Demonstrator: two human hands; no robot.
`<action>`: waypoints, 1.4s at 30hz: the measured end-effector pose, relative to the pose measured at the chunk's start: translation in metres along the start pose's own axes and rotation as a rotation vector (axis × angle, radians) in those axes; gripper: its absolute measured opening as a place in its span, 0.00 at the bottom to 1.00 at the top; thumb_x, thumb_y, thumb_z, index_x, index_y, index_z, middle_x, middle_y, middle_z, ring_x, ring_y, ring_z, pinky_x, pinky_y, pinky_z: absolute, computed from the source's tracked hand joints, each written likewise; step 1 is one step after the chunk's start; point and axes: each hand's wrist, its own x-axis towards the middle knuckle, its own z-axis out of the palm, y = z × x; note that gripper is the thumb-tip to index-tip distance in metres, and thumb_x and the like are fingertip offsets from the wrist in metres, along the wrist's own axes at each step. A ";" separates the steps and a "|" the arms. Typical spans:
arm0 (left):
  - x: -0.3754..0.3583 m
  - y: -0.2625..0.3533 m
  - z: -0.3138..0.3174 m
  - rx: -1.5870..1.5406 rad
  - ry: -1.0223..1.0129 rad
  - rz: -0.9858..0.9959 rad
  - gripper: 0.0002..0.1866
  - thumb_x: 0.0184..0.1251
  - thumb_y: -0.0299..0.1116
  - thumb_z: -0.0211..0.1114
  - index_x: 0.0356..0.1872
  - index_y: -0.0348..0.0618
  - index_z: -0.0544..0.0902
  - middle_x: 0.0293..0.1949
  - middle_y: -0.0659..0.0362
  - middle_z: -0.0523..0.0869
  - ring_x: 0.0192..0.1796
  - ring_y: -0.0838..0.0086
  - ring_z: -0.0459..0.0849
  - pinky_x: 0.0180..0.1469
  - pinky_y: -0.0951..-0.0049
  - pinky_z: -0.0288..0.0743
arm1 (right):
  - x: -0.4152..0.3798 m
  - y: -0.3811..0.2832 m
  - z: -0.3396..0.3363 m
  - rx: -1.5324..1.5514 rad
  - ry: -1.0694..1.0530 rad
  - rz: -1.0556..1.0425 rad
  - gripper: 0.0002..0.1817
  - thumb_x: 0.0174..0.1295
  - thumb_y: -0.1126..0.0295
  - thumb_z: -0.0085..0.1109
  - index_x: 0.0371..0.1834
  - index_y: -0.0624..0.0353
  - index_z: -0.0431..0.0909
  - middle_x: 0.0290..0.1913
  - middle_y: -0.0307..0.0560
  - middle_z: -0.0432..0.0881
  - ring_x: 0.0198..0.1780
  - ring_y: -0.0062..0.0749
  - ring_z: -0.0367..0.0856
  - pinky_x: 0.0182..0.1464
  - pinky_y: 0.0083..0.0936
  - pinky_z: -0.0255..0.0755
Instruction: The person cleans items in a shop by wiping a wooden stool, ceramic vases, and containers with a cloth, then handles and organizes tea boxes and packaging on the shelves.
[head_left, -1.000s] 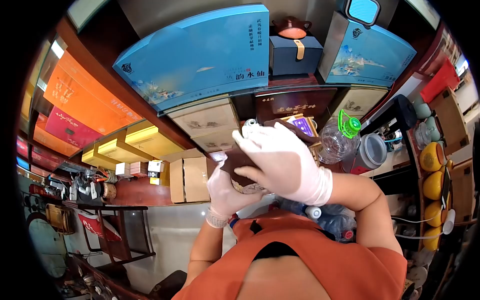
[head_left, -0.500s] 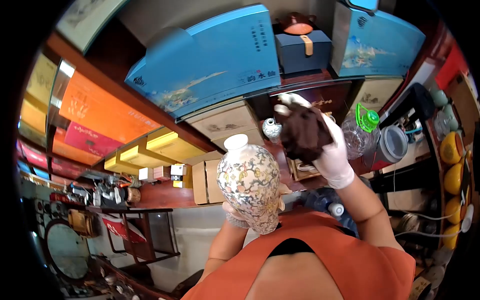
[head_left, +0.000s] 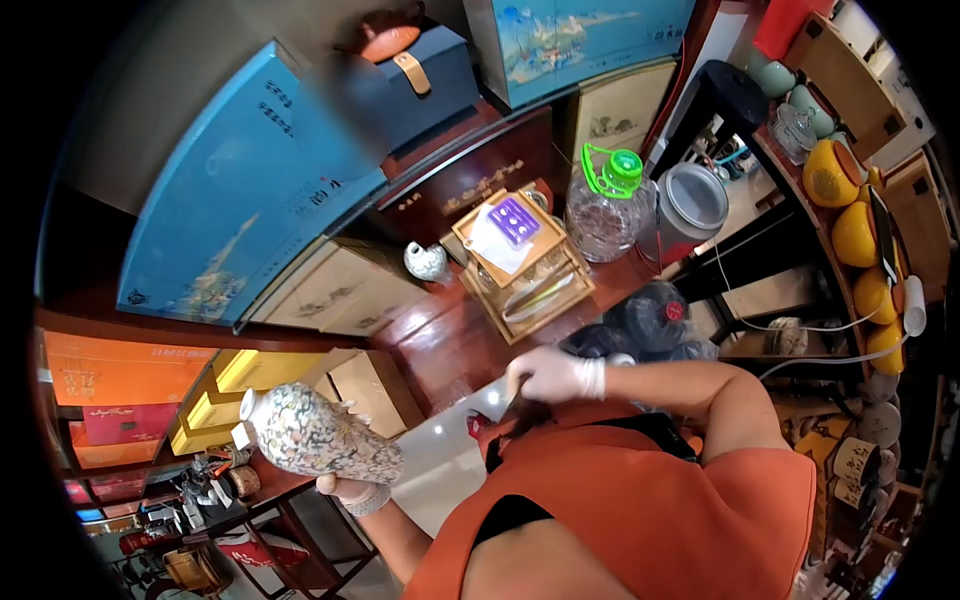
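Left hand point(head_left: 352, 490) grips a patterned vase point(head_left: 318, 438) by its base, tilted sideways; right hand point(head_left: 553, 375) closed on a dark cloth point(head_left: 522, 412) at the chest.

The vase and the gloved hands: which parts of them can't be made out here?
Head view:
- Left hand: mostly hidden under the vase it holds.
- Vase pattern: too small and blurred to read.
- Right hand: its fingertips and the dark cloth are tucked against the orange shirt.
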 end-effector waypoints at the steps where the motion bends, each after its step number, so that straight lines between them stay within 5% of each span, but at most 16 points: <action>1: -0.004 0.001 -0.001 0.011 -0.004 -0.018 0.49 0.37 0.56 0.68 0.60 0.32 0.66 0.49 0.46 0.77 0.44 0.61 0.80 0.46 0.66 0.80 | -0.007 0.021 -0.024 0.107 -0.073 0.297 0.10 0.57 0.71 0.52 0.33 0.63 0.82 0.37 0.47 0.86 0.36 0.37 0.84 0.39 0.29 0.78; 3: -0.011 -0.007 0.002 0.040 0.037 -0.018 0.49 0.37 0.56 0.67 0.61 0.32 0.65 0.50 0.46 0.77 0.44 0.60 0.80 0.45 0.65 0.80 | -0.015 0.006 -0.056 0.418 0.021 0.894 0.17 0.65 0.60 0.50 0.34 0.64 0.81 0.34 0.48 0.85 0.26 0.36 0.82 0.28 0.32 0.75; 5: -0.018 -0.014 0.003 0.034 0.054 -0.077 0.50 0.38 0.56 0.67 0.62 0.33 0.64 0.50 0.46 0.76 0.44 0.60 0.81 0.44 0.65 0.80 | -0.013 0.109 -0.065 0.591 0.131 0.878 0.25 0.69 0.50 0.45 0.36 0.64 0.80 0.32 0.51 0.85 0.23 0.36 0.79 0.23 0.32 0.71; 6: -0.020 -0.021 0.001 0.011 0.051 -0.132 0.50 0.38 0.57 0.67 0.62 0.33 0.64 0.49 0.46 0.76 0.44 0.60 0.81 0.44 0.65 0.80 | -0.009 0.168 -0.062 0.847 0.355 0.821 0.25 0.69 0.49 0.45 0.37 0.61 0.81 0.33 0.57 0.84 0.24 0.41 0.80 0.24 0.35 0.71; 7: -0.021 -0.026 0.002 -0.010 0.042 -0.189 0.50 0.38 0.57 0.67 0.62 0.33 0.63 0.49 0.46 0.76 0.43 0.60 0.81 0.43 0.65 0.80 | -0.002 0.197 -0.066 0.618 0.503 0.795 0.19 0.69 0.54 0.49 0.46 0.58 0.77 0.31 0.54 0.84 0.23 0.39 0.80 0.22 0.34 0.70; 8: -0.023 -0.031 0.009 -0.026 0.067 -0.213 0.50 0.38 0.57 0.67 0.62 0.33 0.64 0.48 0.46 0.77 0.42 0.60 0.81 0.43 0.64 0.80 | 0.008 0.265 -0.070 0.467 0.659 0.706 0.18 0.69 0.56 0.49 0.45 0.59 0.78 0.33 0.54 0.84 0.27 0.39 0.81 0.26 0.35 0.72; 12: -0.027 -0.037 0.035 -0.011 0.049 -0.270 0.49 0.39 0.55 0.68 0.62 0.32 0.64 0.47 0.45 0.78 0.42 0.58 0.81 0.43 0.62 0.80 | 0.007 0.266 -0.097 0.042 1.092 0.806 0.20 0.66 0.59 0.49 0.48 0.63 0.81 0.45 0.57 0.83 0.48 0.45 0.81 0.53 0.31 0.71; 15: -0.025 -0.040 0.028 0.005 -0.062 -0.336 0.48 0.39 0.54 0.68 0.61 0.32 0.65 0.48 0.45 0.78 0.42 0.56 0.81 0.43 0.60 0.80 | -0.005 0.277 -0.112 0.451 1.214 0.386 0.26 0.61 0.56 0.55 0.53 0.66 0.78 0.52 0.58 0.81 0.56 0.47 0.77 0.56 0.28 0.68; 18: -0.021 -0.048 0.034 -0.004 -0.047 -0.403 0.47 0.39 0.52 0.68 0.61 0.31 0.66 0.47 0.43 0.78 0.43 0.55 0.81 0.43 0.59 0.80 | 0.002 0.259 -0.121 0.098 1.151 0.407 0.23 0.61 0.60 0.54 0.51 0.68 0.78 0.45 0.53 0.84 0.46 0.40 0.82 0.50 0.30 0.71; 21: -0.020 -0.060 0.033 0.014 0.005 -0.440 0.47 0.39 0.53 0.67 0.60 0.30 0.66 0.46 0.41 0.79 0.41 0.53 0.81 0.43 0.58 0.80 | 0.000 0.203 -0.132 -0.061 0.835 0.626 0.23 0.60 0.58 0.57 0.50 0.66 0.78 0.43 0.60 0.83 0.49 0.47 0.81 0.52 0.31 0.70; 27: -0.013 -0.071 0.044 0.002 -0.001 -0.494 0.47 0.38 0.54 0.67 0.59 0.30 0.66 0.44 0.38 0.78 0.38 0.52 0.82 0.39 0.59 0.82 | 0.008 0.228 -0.130 -0.161 0.861 0.573 0.17 0.61 0.62 0.53 0.44 0.65 0.79 0.38 0.60 0.84 0.45 0.48 0.82 0.46 0.34 0.73; 30: -0.005 -0.075 0.040 -0.084 -0.097 -0.579 0.47 0.37 0.46 0.69 0.61 0.32 0.64 0.49 0.38 0.76 0.44 0.49 0.80 0.48 0.46 0.77 | 0.010 0.237 -0.125 -0.106 0.921 0.509 0.15 0.61 0.64 0.53 0.42 0.65 0.79 0.37 0.58 0.84 0.44 0.44 0.83 0.46 0.33 0.73; 37: 0.012 -0.093 0.057 -0.128 -0.274 -0.639 0.48 0.38 0.47 0.68 0.63 0.30 0.63 0.52 0.34 0.75 0.46 0.46 0.79 0.48 0.49 0.77 | 0.012 0.235 -0.121 -0.198 0.894 0.544 0.12 0.61 0.66 0.53 0.39 0.65 0.80 0.33 0.59 0.83 0.40 0.48 0.83 0.43 0.34 0.73; 38: 0.008 -0.096 0.066 0.002 -0.173 -0.579 0.48 0.37 0.55 0.66 0.58 0.29 0.65 0.44 0.35 0.78 0.37 0.50 0.82 0.38 0.59 0.81 | 0.010 0.231 -0.121 -0.194 0.897 0.517 0.14 0.61 0.65 0.53 0.39 0.65 0.80 0.33 0.61 0.83 0.39 0.50 0.83 0.42 0.36 0.73; 42: 0.008 -0.092 0.084 0.004 -0.166 -0.585 0.48 0.36 0.52 0.67 0.59 0.29 0.65 0.45 0.35 0.78 0.37 0.50 0.82 0.38 0.58 0.80 | 0.000 0.241 -0.128 -0.489 0.722 0.520 0.16 0.61 0.61 0.53 0.41 0.65 0.80 0.37 0.65 0.82 0.43 0.54 0.82 0.45 0.38 0.74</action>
